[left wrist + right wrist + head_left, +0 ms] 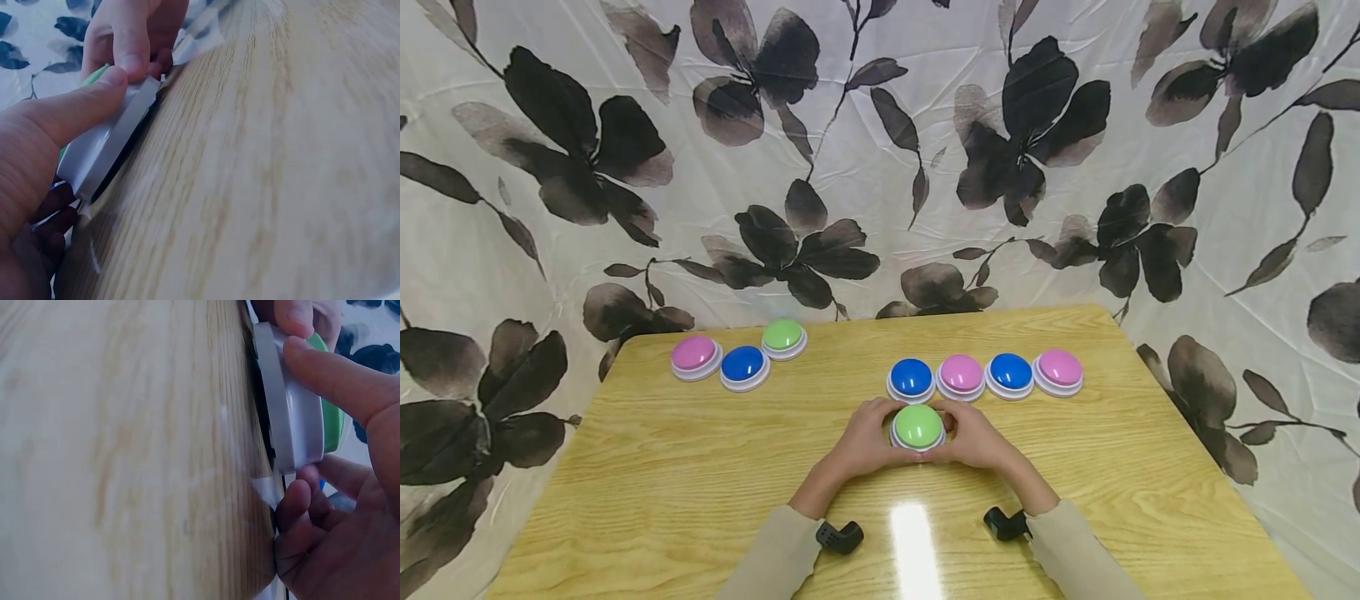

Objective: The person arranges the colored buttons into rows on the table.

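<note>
A green push button point(918, 427) with a round white base is near the middle of the wooden table, between both hands. My left hand point(868, 440) grips its left side, thumb along the near edge and fingers round the far side. My right hand point(976, 437) holds the right side in the same way, and the two thumb tips meet at the front. In the left wrist view the white base point(112, 137) shows side-on, a dark strip beneath it; whether it touches the table I cannot tell. The right wrist view shows the green dome point(332, 425) beyond the base.
Just behind the hands stands a row of buttons: blue point(912, 378), pink point(961, 375), blue point(1010, 372) and pink point(1059, 369). At the back left are pink point(694, 354), blue point(743, 365) and green point(784, 337) ones. A floral cloth point(925, 192) hangs behind the table point(662, 483).
</note>
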Available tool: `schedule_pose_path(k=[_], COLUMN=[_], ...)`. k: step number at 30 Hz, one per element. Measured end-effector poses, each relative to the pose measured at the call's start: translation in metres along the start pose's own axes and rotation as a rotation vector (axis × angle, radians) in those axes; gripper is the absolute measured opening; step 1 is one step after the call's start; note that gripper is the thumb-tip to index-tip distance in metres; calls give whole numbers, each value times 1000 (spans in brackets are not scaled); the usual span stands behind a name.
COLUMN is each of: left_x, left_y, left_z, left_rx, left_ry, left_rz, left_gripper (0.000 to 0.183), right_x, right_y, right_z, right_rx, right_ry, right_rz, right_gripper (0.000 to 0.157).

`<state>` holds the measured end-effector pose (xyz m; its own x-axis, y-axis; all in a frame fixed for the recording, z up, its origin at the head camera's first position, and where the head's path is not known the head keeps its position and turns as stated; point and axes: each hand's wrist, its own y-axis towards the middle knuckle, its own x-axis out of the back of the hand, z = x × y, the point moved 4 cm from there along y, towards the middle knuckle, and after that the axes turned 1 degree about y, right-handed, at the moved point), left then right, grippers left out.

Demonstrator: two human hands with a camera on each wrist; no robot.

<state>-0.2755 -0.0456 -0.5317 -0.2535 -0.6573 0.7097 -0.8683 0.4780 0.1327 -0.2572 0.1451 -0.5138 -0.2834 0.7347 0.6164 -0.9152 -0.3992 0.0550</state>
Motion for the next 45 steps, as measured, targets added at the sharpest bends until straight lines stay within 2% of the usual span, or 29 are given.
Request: schedule_pose_path(k=[8, 15, 22, 29, 45], left_x=[1, -1, 0, 0, -2], left_y=[-1, -1, -3, -3, -1], left_z=[-3, 0, 4, 5, 4], left_rx=[7, 7, 26, 18, 8], left_ry=[-14, -8, -45, -68, -6], left_rz=[10, 21, 38, 22, -1], left_gripper=[87, 88, 84, 81, 80], right_x=[0, 0, 0, 3, 7], right_y=[-1, 0, 2, 1, 4], right_z=[1, 1, -3, 1, -3], right_rx=[-77, -80, -88, -91, -101], right_ry=[34, 14, -6, 7, 3], right_rz=[19, 6, -3, -2, 22], right_gripper=[74, 75, 74, 72, 74])
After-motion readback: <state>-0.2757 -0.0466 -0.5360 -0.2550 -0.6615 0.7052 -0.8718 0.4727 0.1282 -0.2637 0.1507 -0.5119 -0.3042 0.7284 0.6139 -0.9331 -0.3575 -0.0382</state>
